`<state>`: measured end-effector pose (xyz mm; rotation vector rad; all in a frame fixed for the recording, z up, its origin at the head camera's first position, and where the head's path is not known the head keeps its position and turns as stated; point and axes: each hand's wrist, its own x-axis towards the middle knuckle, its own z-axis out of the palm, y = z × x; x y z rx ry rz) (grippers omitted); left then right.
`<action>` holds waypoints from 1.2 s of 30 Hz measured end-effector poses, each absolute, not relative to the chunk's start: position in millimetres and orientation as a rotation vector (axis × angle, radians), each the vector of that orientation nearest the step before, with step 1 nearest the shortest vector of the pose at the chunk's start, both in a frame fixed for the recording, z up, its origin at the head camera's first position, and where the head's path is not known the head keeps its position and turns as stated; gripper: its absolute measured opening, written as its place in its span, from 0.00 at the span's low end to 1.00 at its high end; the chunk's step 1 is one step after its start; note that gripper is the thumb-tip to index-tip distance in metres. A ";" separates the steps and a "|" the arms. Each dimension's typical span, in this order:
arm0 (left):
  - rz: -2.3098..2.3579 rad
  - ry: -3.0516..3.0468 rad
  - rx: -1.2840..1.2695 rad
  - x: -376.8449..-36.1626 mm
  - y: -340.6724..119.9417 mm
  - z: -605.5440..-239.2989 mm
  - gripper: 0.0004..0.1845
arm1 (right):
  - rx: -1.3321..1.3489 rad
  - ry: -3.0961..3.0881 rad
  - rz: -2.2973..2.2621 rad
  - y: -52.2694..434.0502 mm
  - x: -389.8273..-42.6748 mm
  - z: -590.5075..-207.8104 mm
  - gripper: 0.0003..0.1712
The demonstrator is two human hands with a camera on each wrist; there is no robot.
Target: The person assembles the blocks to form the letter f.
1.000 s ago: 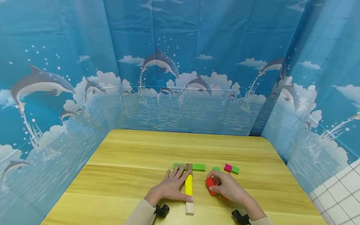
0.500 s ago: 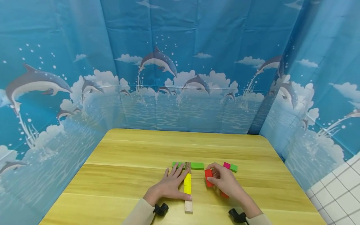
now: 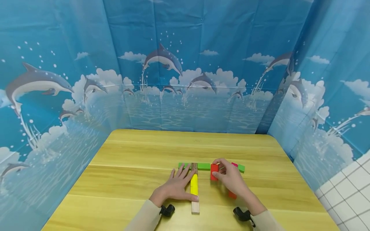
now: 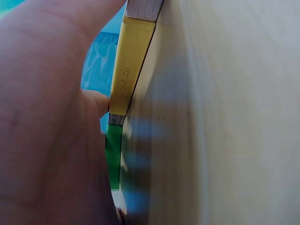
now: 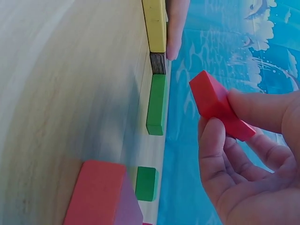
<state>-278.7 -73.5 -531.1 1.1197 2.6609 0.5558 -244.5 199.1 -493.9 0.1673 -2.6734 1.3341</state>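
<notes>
A block is being carried to the row: the right hand [image 3: 231,179] pinches a small red wooden block [image 3: 214,171] between thumb and fingers, above the wooden table [image 3: 130,179], just right of the long green wooden bar [image 3: 204,166]. I judge the next move needs a careful lowering in line with it. The left hand [image 3: 174,189] lies flat, fingers straight, touching the yellow wooden bar [image 3: 194,188]

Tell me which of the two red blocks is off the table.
The red block pinched in the right hand is off the table, lifted clear of the wood. The other red block lies flat on the table, untouched.
</notes>
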 end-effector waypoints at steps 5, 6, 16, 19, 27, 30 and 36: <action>0.558 2.664 1.117 -279.0 -72.7 -530.8 0.61 | 0.163 -2.647 1.343 200.1 -252.4 -491.0 0.21; 0.560 2.663 1.118 -278.8 -72.9 -530.4 0.61 | 0.161 -2.642 1.343 200.1 -254.4 -490.4 0.21; 0.558 2.668 1.106 -278.7 -74.4 -529.6 0.61 | 0.170 -2.598 1.378 195.7 -277.4 -486.1 0.20; 0.552 2.668 1.105 -278.6 -74.4 -529.0 0.61 | 0.171 -2.585 1.400 192.8 -284.0 -485.4 0.21; 0.555 2.663 1.109 -276.9 -74.3 -526.6 0.60 | 0.177 -2.547 1.434 183.3 -302.7 -486.4 0.21; 0.553 2.659 1.099 -276.6 -73.4 -526.4 0.56 | 0.185 -2.546 1.443 180.2 -308.9 -487.8 0.20; 0.559 2.653 1.087 -276.9 -70.9 -526.2 0.50 | 0.198 -2.540 1.457 174.1 -319.7 -491.1 0.19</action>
